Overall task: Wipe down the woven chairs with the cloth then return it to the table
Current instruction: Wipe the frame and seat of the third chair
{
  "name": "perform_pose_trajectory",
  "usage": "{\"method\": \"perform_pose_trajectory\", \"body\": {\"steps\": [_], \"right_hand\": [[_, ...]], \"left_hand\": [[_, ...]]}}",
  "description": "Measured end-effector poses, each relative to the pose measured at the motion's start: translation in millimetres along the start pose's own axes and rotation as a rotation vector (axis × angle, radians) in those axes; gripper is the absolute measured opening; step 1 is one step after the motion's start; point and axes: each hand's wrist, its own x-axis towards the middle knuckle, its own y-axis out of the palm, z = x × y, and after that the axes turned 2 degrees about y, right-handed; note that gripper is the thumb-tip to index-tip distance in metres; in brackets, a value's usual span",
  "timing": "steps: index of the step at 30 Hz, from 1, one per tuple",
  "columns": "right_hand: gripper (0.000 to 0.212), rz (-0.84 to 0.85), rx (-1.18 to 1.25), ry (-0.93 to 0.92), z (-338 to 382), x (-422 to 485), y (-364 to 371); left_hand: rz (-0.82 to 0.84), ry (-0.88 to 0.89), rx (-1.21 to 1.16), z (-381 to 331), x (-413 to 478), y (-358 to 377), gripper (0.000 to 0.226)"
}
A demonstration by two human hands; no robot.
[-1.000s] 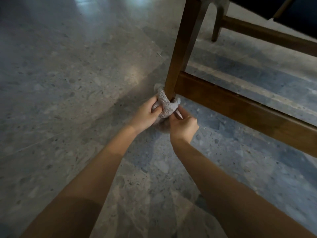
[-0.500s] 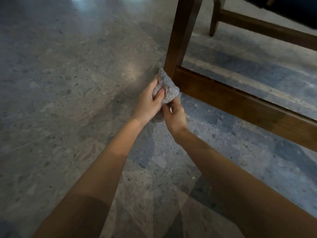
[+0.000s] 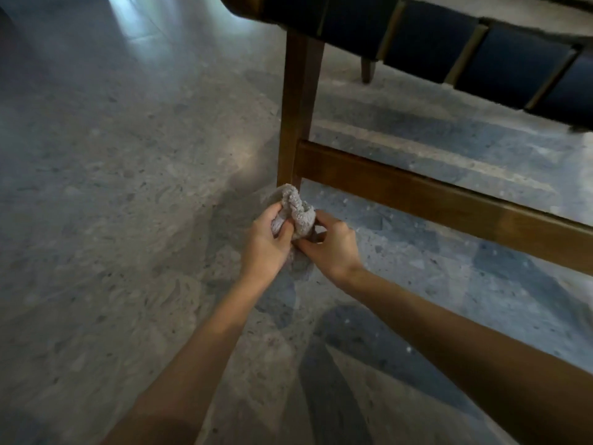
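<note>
A grey terry cloth (image 3: pixel 296 210) is bunched at the foot of the chair's brown wooden front leg (image 3: pixel 296 107), just above the floor. My left hand (image 3: pixel 266 240) grips the cloth from the left. My right hand (image 3: pixel 330 245) pinches its lower part from the right. The cloth's top touches the bottom of the leg, and part of the cloth hangs down hidden between my hands. A low wooden rail (image 3: pixel 449 200) runs right from the leg. The chair's dark woven seat (image 3: pixel 449 46) fills the top right.
Grey speckled terrazzo floor (image 3: pixel 128 220) spreads to the left and front. A second chair leg (image 3: pixel 367 70) stands further back under the seat. A bright reflection lies on the floor at the top left.
The view has tilted up, so the woven seat now shows. Both hands stay on the cloth, which has slid from the leg-rail joint down to the foot of the leg.
</note>
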Motion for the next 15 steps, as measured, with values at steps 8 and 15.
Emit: {"method": "perform_pose_trajectory", "body": {"steps": [8, 15], "right_hand": [[0.044, 0.063, -0.209, -0.019, 11.5, -40.7, -119.1], [0.061, 0.011, -0.39, 0.216, 0.2, -102.0, -209.4]], "left_hand": [[0.17, 0.218, 0.2, -89.8, -28.0, 36.9, 0.04], [0.491, 0.3, 0.285, -158.1, -48.6, 91.3, 0.046]]}}
